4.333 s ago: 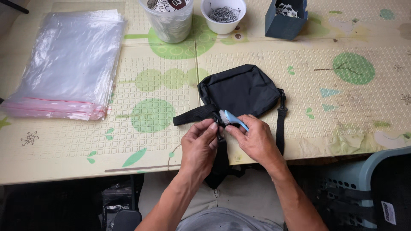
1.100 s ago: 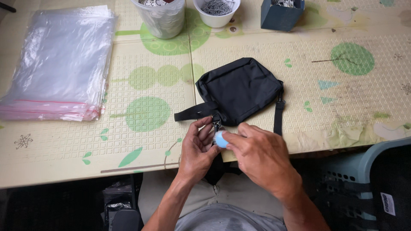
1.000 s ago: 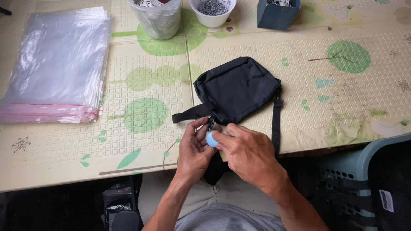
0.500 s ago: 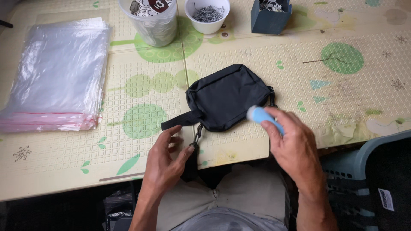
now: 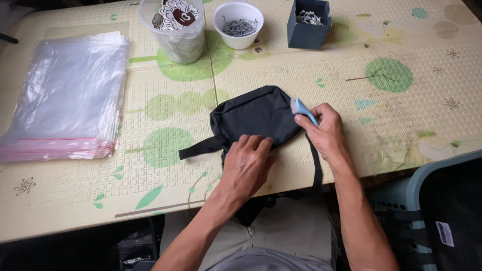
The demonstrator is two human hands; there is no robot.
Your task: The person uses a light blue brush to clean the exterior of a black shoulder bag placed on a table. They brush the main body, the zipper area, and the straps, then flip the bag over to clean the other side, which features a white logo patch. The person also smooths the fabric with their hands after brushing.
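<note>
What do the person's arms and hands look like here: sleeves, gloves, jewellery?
Both forearms are bare up to the frame's bottom edge, with no sleeves in view. The left hand and right hand wear no gloves, and no rings, watch or wristbands show. No markings can be made out.

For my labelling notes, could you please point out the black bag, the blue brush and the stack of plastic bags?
black bag (image 5: pixel 253 116), head view, top panel.
blue brush (image 5: pixel 305 109), head view, handle.
stack of plastic bags (image 5: pixel 70 95), head view, top sheet.

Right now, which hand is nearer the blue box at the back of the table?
Right. The right hand, holding a small blue tool, lies almost straight below the blue box; the left hand rests on the black pouch, lower and further left.
</note>
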